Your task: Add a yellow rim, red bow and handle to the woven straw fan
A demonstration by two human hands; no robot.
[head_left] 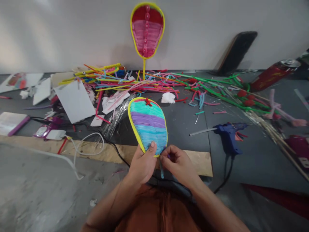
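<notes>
My left hand (144, 164) grips the lower end of a paddle-shaped pipe-cleaner fan (149, 125), its thumb flat on the front. The fan has a yellow rim and teal, purple and blue stripes, with a small red knot (148, 102) near its top. At the lower right rim, the fingers of my right hand (177, 162) are pinched together on a pipe cleaner; a bit of purple shows between them. A blue pipe-cleaner end (162, 170) hangs below the fan between my hands. The fan's back and my left fingertips are hidden.
A pink-and-red fan (147, 32) stands upright at the back, before a heap of pipe cleaners (130, 82). To the right are a blue glue gun (228, 137), a leaning phone (238, 51) and a red can (275, 75). White cards (76, 101) and cables (102, 145) lie left.
</notes>
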